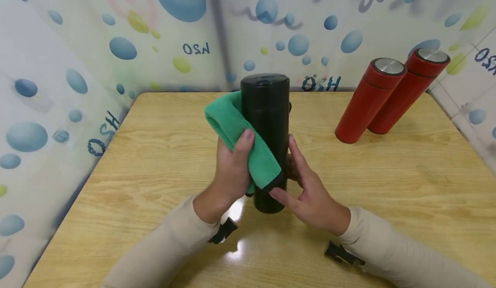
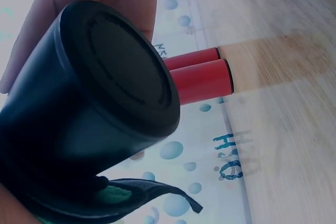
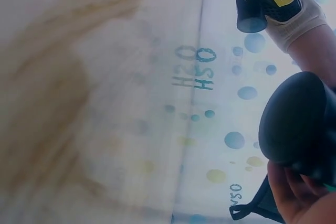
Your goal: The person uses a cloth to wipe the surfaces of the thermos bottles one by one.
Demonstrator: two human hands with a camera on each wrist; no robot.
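A black thermos flask (image 1: 267,107) is held up off the table, its base showing in the left wrist view. My left hand (image 1: 232,167) grips a folded green cloth (image 1: 253,150) with dark edging, thumb on top, and presses it against the flask's left side. On the other side, my right hand (image 1: 310,197) holds the lower part of the flask between thumb and fingers; some of those fingers are hidden behind it. The flask's base (image 3: 294,119) also appears in the right wrist view, with right-hand fingers (image 3: 294,192) against it.
Two red flasks (image 1: 368,103) with silver-topped lids stand at the table's back right. The wooden table (image 1: 155,163) meets a wall (image 1: 155,72) patterned with bubbles and letters at its back edge. Both wrists carry small black cameras (image 1: 224,230).
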